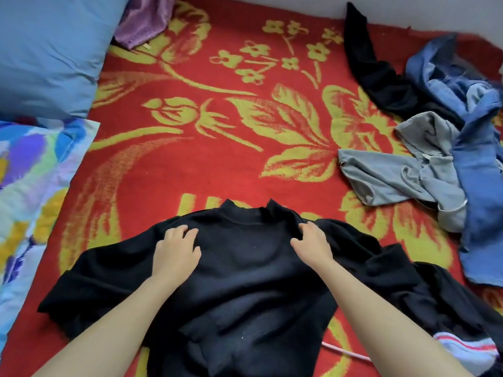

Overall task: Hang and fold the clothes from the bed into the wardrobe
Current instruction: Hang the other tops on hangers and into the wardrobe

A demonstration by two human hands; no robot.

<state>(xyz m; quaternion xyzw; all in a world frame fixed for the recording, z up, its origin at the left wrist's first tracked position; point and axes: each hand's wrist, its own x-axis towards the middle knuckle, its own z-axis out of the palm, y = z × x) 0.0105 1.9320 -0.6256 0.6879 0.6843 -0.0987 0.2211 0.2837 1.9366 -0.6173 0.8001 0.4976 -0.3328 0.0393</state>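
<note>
Black top [245, 268]: it lies spread out on the bed [217, 164], close to the person, with the collar pointing away and a sleeve out to each side. Laid like this, the whole garment is flat and within reach for folding.
Left hand [177, 248]: it rests flat on the top's left shoulder with the fingers spread and fairly straight. It grips nothing and seems to be there to press the cloth smooth and keep it from sliding.
Right hand [313, 243]: it sits on the right shoulder, just beside the collar, with the fingers bent over the seam. I cannot tell whether they pinch the fabric or only press on it.
Hand placement: one hand on each shoulder squares the garment, so the fold lines can likely run straight down from there.
Pile of clothes [435, 148]: grey, blue and black pieces lie heaped at the right edge of the bed, well apart from the top. This leaves the middle of the bed free as a working surface.
Blue pillow [49, 50]: it is pushed into the far left corner, with a purple cloth [141, 20] beside it.
Wardrobe: not in view.
Step in hand: probably smoothing before the first fold. With the pile untouched, much of the task remains.
</note>
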